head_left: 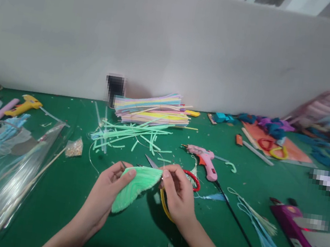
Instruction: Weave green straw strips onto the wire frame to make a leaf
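A mint-green, fan-shaped piece made of chenille stems (138, 183) is held up over the table, its ribbed face toward me. My left hand (113, 185) grips its left part, thumb on top and fingers behind. The thumb and fingers of my right hand (178, 195) are pinched at its right corner. Beneath and beside my right hand lie scissors with red and yellow handles (196, 182), partly hidden by it; their blades point up and left. A thin wire curves near the piece, but whether it joins it I cannot tell.
Loose green chenille stems (133, 131) lie ahead, before a bundle of pastel stems (152, 111). A pink glue gun (205, 160) with a black cord lies right, near blue tassels (271, 240). Left are a small bag of beads (74, 147), clear plastic sleeves (21, 181) and a yellow glue gun (24, 106).
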Motion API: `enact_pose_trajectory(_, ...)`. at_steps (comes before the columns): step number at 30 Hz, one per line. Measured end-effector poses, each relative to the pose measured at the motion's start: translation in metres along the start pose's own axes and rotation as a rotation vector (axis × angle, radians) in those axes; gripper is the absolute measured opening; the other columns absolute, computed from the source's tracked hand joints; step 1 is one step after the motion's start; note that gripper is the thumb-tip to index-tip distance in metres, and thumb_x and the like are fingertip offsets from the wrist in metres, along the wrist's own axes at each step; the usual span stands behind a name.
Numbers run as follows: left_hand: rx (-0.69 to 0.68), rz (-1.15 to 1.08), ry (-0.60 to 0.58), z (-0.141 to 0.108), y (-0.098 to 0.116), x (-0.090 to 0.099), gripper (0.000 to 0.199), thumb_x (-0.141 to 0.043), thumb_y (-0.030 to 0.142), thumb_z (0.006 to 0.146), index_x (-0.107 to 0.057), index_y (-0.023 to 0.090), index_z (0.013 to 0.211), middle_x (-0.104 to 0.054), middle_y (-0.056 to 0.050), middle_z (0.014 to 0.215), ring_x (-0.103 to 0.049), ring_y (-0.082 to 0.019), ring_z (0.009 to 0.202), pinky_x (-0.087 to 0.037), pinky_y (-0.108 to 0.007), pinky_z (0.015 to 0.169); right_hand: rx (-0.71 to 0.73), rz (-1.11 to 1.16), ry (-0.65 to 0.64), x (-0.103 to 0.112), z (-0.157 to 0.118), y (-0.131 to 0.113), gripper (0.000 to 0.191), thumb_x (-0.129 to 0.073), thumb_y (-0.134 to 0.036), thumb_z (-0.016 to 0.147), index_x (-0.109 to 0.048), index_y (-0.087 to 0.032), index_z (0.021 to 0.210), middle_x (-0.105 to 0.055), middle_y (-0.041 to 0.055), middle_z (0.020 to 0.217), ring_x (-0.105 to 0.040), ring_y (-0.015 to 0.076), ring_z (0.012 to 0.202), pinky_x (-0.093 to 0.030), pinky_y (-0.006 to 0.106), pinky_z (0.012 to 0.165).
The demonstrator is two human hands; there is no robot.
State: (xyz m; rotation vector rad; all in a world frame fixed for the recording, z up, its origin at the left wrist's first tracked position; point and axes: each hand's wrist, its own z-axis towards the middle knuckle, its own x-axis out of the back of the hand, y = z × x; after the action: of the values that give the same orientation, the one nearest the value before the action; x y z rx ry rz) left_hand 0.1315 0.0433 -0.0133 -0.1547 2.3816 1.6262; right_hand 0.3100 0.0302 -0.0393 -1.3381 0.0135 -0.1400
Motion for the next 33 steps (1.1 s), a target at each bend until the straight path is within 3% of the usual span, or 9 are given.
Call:
enact_pose_trajectory(9,-0.017,0.027,0.011,-0.0007,0.0015,-0.0013,0.028,-0.075,0.041,0.078,-0.063,0.018,0.089,-0.066,-0.001,0.085,-0.06,-0.011,0.071,-0.048,-0.022,0.067,0.058,-0.111,-0.012,0.001,0.0013,0.0007,0.018,-0.049,-0.033,0.097,-0.057,-0.021,0.087,-0.051,-0.0027,0.067,-0.049,0.0128,0.059,-0.039,0.025,0.056)
enact_pose_trajectory(26,-0.011,0.061,0.002,-0.0004,0.0018,-0.0005,0.028,-0.073,0.042,0.079,-0.063,0.018,0.088,-0.069,-0.002,0.085,-0.062,-0.012,0.072,-0.049,-0.022,0.068,-0.06,-0.066,0.019,-0.0031,0.002,0.001,0.024,-0.051,-0.041,0.095,-0.057,-0.021,0.081,-0.05,-0.0032,0.064,-0.048,0.013,0.056,-0.038,0.024,0.053)
enact_pose_trajectory(29,-0.028,0.082,0.005,0.0001,0.0022,-0.001,0.031,-0.072,0.041,0.08,-0.062,0.019,0.099,-0.071,-0.005,0.095,-0.066,-0.016,0.082,-0.051,-0.025,0.074,-0.071,-0.119,0.055,-0.004,0.0012,-0.0004,0.025,-0.051,-0.041,0.095,-0.057,-0.021,0.082,-0.05,-0.0033,0.063,-0.047,0.0128,0.055,-0.037,0.024,0.051)
enact_pose_trajectory(33,-0.141,0.134,0.086,0.0017,0.0034,-0.0024,0.051,-0.07,0.038,0.081,-0.051,0.022,0.126,-0.066,-0.011,0.123,-0.063,-0.021,0.113,-0.049,-0.03,0.092,-0.037,-0.121,0.206,-0.002,0.0026,-0.0052,0.027,-0.051,-0.044,0.094,-0.056,-0.021,0.081,-0.052,-0.0027,0.063,-0.048,0.0129,0.055,-0.039,0.024,0.051)
